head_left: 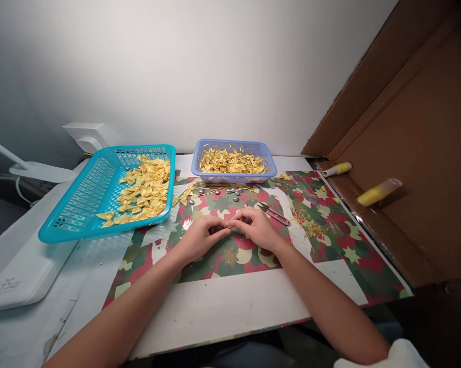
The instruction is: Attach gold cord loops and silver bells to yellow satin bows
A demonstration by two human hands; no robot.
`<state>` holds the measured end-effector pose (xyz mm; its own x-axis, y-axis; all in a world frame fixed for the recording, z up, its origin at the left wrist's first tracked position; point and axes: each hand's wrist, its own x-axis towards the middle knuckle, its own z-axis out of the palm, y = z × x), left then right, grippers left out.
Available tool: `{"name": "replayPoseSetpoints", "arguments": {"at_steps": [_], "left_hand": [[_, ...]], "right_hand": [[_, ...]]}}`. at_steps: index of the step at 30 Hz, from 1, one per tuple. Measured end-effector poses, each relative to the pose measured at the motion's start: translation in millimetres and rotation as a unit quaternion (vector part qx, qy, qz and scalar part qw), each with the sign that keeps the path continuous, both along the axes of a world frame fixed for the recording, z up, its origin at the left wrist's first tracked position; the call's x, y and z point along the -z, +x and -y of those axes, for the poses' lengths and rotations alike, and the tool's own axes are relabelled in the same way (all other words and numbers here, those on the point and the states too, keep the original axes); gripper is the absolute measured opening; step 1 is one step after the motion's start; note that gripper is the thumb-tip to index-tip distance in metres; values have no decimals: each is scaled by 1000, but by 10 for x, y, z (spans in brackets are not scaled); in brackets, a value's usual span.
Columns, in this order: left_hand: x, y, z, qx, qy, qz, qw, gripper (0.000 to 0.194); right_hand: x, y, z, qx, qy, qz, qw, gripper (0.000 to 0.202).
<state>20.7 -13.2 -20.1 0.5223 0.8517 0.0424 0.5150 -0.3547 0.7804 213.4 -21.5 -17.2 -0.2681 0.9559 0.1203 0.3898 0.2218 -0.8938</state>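
Note:
Over the patterned mat, my left hand and my right hand meet at their fingertips. Both are closed in a pinch around something small that the fingers mostly hide; I cannot make it out. Just beyond them lie several silver beads and thin gold strips. Red-handled thread snips rest beside my right hand. A yellow ribbon piece lies beyond my left hand, near the teal basket.
At the left, a teal basket holds yellow bows. A blue basket with gold-tied bows stands at the back. Gold clippings lie right. Cardboard walls the right side; a white device sits left.

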Motion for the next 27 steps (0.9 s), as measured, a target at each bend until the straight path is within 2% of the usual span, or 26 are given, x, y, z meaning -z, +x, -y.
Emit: {"name": "replayPoseSetpoints", "arguments": {"at_steps": [3,7,11,15,22,27], "left_hand": [[-23,-38,-13,-27,-18,10,999,29],[-111,-116,-32,-41,32,-13,999,24],[-167,-144,-38,-35,92,-59,993,21],[-181,-167,-54,-46,120,-87,988,23],[-166,-200,-80,-44,125,-128,983,25],[-153,-221,-92,-39,111,-119,986,25]], "right_hand": [[9,40,-20,-9,-44,-29,999,15],[-49,92,-20,-44,-107,-41,992,18],[-138,120,-4,-66,-120,-25,990,18],[-145,151,-18,-64,-122,-27,990,20],[-124,173,-34,-49,-103,-10,993,19],[-160,139,-1,-56,-96,-2,994,19]]}}
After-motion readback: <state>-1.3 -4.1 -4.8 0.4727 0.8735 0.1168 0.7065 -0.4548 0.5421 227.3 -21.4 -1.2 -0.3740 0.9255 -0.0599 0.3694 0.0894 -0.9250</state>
